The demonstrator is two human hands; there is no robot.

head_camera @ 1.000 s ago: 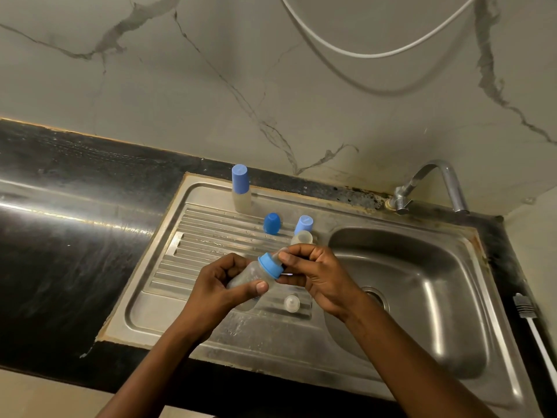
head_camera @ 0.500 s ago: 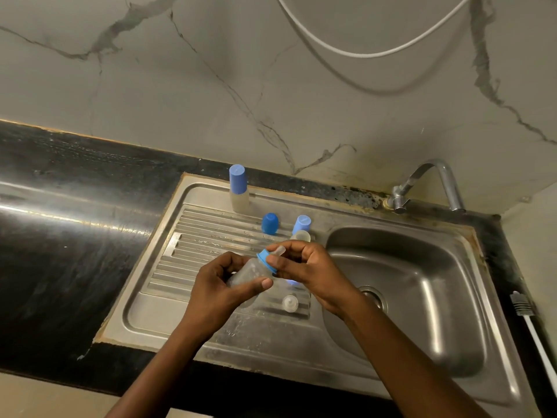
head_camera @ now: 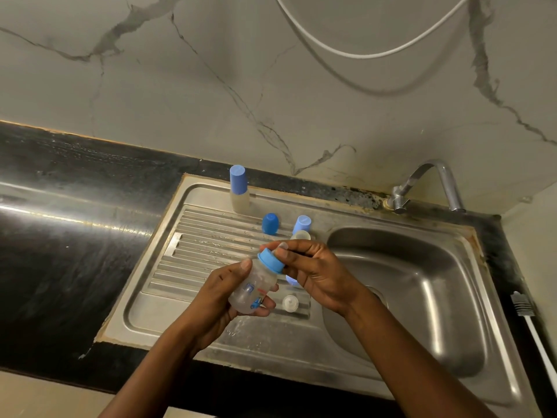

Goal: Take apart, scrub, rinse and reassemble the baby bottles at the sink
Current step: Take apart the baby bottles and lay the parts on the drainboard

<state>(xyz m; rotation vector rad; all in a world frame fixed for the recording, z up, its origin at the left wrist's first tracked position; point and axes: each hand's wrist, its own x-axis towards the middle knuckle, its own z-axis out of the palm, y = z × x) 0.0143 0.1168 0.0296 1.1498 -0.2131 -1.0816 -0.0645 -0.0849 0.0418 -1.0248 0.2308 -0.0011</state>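
My left hand [head_camera: 223, 297] grips a small clear baby bottle [head_camera: 251, 292] with printed marks, tilted over the drainboard [head_camera: 193, 245]. A blue collar ring [head_camera: 270, 260] sits on the bottle's neck. My right hand [head_camera: 313, 267] pinches the top of that ring with thumb and fingertips, which hide the teat. A bit of light blue plastic [head_camera: 291, 279] shows under my right palm. A loose clear teat [head_camera: 290, 303] lies on the drainboard just right of the bottle.
At the drainboard's back stand a capped bottle [head_camera: 238, 188], a dark blue cap [head_camera: 269, 223], a light blue cap [head_camera: 302, 223] and a clear part [head_camera: 300, 235]. The sink basin [head_camera: 422, 300] lies right, under the faucet [head_camera: 428, 182]. A bottle brush [head_camera: 532, 330] rests on the right counter.
The bottle has tipped more upright in my left hand. My right fingers moved over the ring's top and cover the teat that showed before.
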